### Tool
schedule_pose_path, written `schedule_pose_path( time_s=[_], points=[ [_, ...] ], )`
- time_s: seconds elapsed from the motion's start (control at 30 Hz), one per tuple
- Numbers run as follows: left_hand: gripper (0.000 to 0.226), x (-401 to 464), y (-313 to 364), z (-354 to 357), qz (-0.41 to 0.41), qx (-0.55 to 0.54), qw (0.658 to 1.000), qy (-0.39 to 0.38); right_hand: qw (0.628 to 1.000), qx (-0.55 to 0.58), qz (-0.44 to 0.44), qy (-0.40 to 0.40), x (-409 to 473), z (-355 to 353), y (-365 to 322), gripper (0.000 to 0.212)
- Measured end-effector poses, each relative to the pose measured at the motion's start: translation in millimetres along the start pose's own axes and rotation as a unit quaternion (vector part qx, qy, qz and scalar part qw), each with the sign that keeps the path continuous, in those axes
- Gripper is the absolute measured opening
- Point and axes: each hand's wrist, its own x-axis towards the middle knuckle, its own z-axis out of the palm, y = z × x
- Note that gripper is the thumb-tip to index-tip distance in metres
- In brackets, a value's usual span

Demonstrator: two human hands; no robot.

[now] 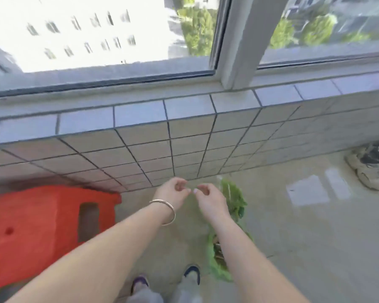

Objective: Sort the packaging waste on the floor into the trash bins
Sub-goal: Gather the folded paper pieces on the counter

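Both my arms reach forward over the grey floor, the hands close together. My left hand (175, 191), with a metal bangle on the wrist, has its fingers loosely curled and nothing visible in it. My right hand (208, 197) is curled the same way and looks empty. Just right of and below my right arm lies green plastic packaging (233, 197). Nearer my feet is a green bag (214, 267) with something brownish inside, partly hidden by the forearm. The picture is blurred. No trash bin is in view.
A red plastic stool (42, 226) stands at the left against the low tiled wall (162, 149) under the window. Pale shoes (370, 169) lie at the right by the wall. My own feet (190, 272) are at the bottom.
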Motion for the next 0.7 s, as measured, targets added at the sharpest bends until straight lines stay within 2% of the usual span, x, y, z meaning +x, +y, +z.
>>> schedule_pose_path(
  time_s=[0.1, 0.33, 0.5, 0.6, 0.7],
  points=[
    [0.030, -55.7, -12.4, -59.4, 0.018, 0.008, 0.999, 0.045, 0.999, -0.003, -0.047, -0.018, -55.1, 26.6, -35.5, 0.031],
    [0.024, -193.6, -84.5, -187.9, 0.037, -0.061, 0.982, 0.176, 0.988, 0.008, -0.117, -0.096, -172.2, 130.2, -101.8, 0.009],
    [0.022, -298.0, -162.7, -275.4, 0.005, -0.095, 0.964, 0.249, 0.966, 0.000, -0.155, -0.206, -264.6, 226.6, -154.3, 0.007],
    [0.018, -357.8, -205.7, -328.1, -0.035, -0.152, 0.937, 0.314, 0.940, -0.040, -0.203, -0.272, -315.6, 290.7, -189.7, 0.008],
    [0.020, -420.7, -254.8, -373.5, -0.064, -0.205, 0.886, 0.412, 0.898, -0.091, -0.251, -0.349, -378.3, 359.3, -222.4, 0.009]
  ],
)
